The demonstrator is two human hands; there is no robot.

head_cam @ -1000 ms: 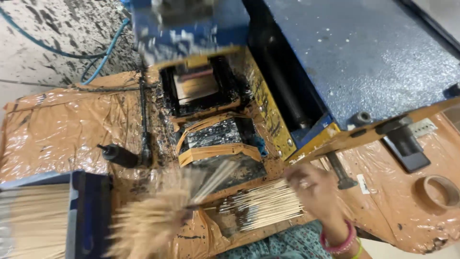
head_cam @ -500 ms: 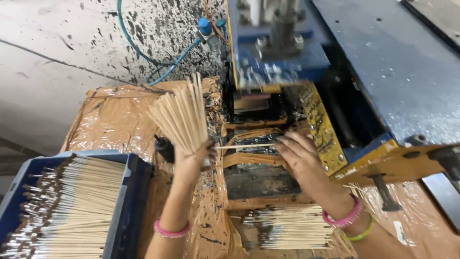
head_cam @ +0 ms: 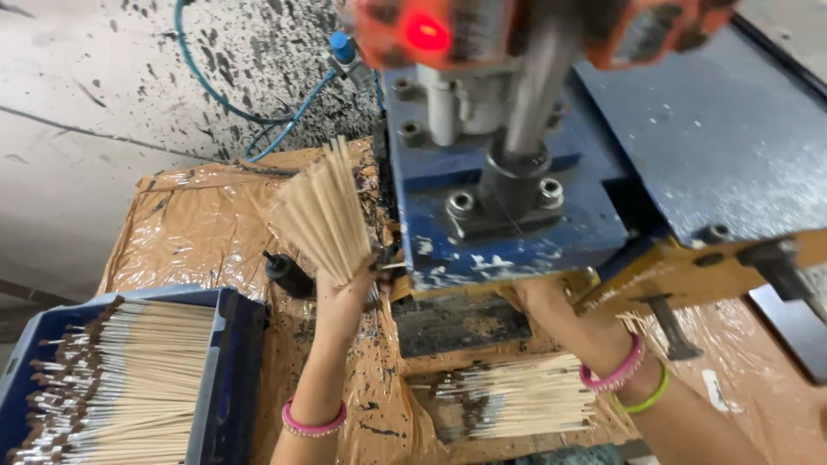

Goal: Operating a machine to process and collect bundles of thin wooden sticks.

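Fanned bundle of thin pale wooden sticks [head_cam: 320, 211] stands clenched in the left hand [head_cam: 345, 288], long axis tilted up-left, just left of the blue metal press [head_cam: 508, 215]; right hand [head_cam: 538, 301] reaches beneath it, grip hidden

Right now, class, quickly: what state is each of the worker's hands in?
Left hand: closed around a fanned bundle of thin pale wooden sticks.
Right hand: mostly hidden under the blue metal press; cannot be told.
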